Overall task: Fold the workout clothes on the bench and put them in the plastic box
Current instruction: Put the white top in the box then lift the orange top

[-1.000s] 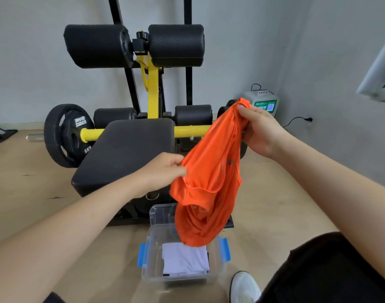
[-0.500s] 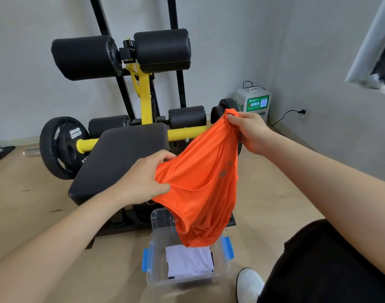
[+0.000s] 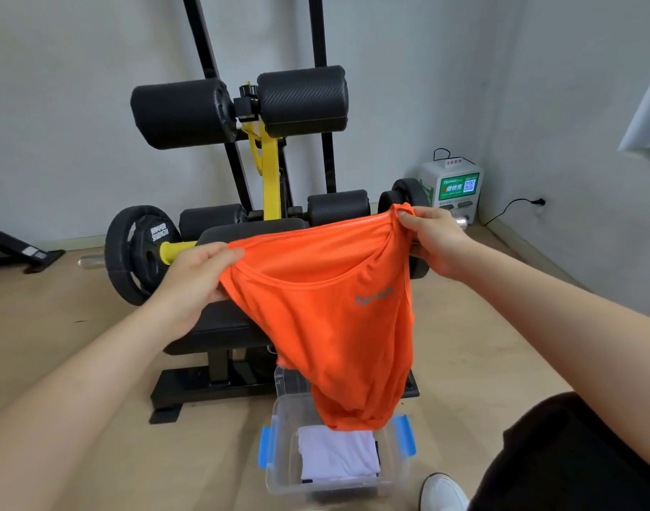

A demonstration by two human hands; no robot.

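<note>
Holds an orange shirt (image 3: 327, 326) up in the air with both hands. Grips one end of its upper edge with the left hand (image 3: 194, 278), fingers curled round bunched cloth. Pinches the other end with the right hand (image 3: 437, 241), thumb and fingers closed on the fabric. Stretches that edge between the two grips, with the neckline sagging below it and a grey logo facing the camera. Lets the rest hang in front of the bench (image 3: 225, 326), down to the open box (image 3: 279, 418) on the floor (image 3: 57, 344); cannot tell whether the lowest fold touches the box. Shows in the box a folded white garment (image 3: 338, 453), lying flat on the bottom, and blue clips (image 3: 266, 446) on both sides. Shows behind the shirt black rollers (image 3: 183, 112) on a yellow post (image 3: 270, 178), a plate (image 3: 135, 252) at the left, and a white machine (image 3: 452, 189) in the corner. Stands with a white shoe (image 3: 443, 490) just beside the box, under black shorts (image 3: 574, 455).
</note>
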